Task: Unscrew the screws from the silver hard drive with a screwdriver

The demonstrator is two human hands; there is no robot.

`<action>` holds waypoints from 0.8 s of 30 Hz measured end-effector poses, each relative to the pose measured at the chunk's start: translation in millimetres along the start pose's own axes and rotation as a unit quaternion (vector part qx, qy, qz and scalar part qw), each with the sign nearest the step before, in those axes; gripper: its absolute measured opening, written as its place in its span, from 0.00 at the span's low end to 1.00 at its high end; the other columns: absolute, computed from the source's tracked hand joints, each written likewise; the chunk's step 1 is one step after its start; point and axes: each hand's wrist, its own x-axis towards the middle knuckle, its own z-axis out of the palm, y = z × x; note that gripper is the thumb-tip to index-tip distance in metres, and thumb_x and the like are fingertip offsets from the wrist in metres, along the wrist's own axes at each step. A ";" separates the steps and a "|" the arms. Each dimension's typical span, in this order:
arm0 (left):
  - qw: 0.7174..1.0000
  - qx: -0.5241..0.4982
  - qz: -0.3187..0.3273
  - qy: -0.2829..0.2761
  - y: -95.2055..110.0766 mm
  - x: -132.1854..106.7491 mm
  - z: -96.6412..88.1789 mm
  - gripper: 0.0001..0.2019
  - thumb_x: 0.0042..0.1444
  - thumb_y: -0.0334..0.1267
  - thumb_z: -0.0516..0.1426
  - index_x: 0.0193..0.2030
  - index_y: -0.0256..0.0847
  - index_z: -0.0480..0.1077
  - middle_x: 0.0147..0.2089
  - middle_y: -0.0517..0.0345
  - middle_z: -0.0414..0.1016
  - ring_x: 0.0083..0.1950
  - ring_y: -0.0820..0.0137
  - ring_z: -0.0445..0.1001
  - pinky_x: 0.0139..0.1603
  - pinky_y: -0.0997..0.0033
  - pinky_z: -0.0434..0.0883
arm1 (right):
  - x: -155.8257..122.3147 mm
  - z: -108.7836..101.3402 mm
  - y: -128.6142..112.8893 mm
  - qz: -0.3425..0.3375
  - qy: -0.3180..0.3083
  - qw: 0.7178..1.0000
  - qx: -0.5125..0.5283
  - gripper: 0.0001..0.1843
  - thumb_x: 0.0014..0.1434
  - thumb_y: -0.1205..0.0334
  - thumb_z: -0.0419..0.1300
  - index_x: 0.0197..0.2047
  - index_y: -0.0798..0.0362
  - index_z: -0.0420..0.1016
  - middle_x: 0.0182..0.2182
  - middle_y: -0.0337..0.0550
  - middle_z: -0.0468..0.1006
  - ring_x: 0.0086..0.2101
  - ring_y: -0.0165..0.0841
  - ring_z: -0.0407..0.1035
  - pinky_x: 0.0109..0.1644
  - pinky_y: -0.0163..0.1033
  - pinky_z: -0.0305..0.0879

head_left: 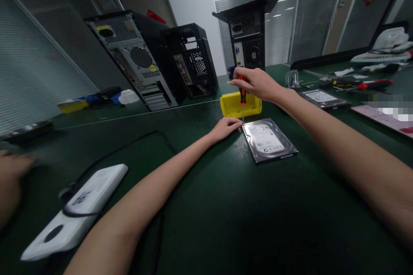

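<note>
The person's right hand point(254, 82) is wrapped round the handle of a red-and-black screwdriver point(243, 96), which stands nearly upright with its tip at the far left corner of a hard drive point(268, 138). The left hand point(226, 128), lower and apart from the right, has its fingertips at that same corner; I can't tell whether they pinch anything. The drive lies flat on the dark green table point(226, 210), right of the left hand and below the right. It's shiny silver, with a rounded outline pressed into its top and a white printed label. Just beyond sits a yellow tray point(229, 105); farther back stand three computer cases point(193, 60).
</note>
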 end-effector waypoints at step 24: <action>1.000 -0.014 -0.004 -0.002 1.5 -0.6 0.5 0.16 0.59 0.44 0.51 0.29 0.34 0.72 0.36 0.53 0.76 0.38 0.69 0.72 0.45 0.70 0.65 | -1.6 1.8 -3.2 0.005 -0.011 0.999 0.033 0.21 0.59 0.44 0.48 0.46 0.51 0.65 0.27 0.41 0.70 0.26 0.28 0.62 0.36 0.36 0.57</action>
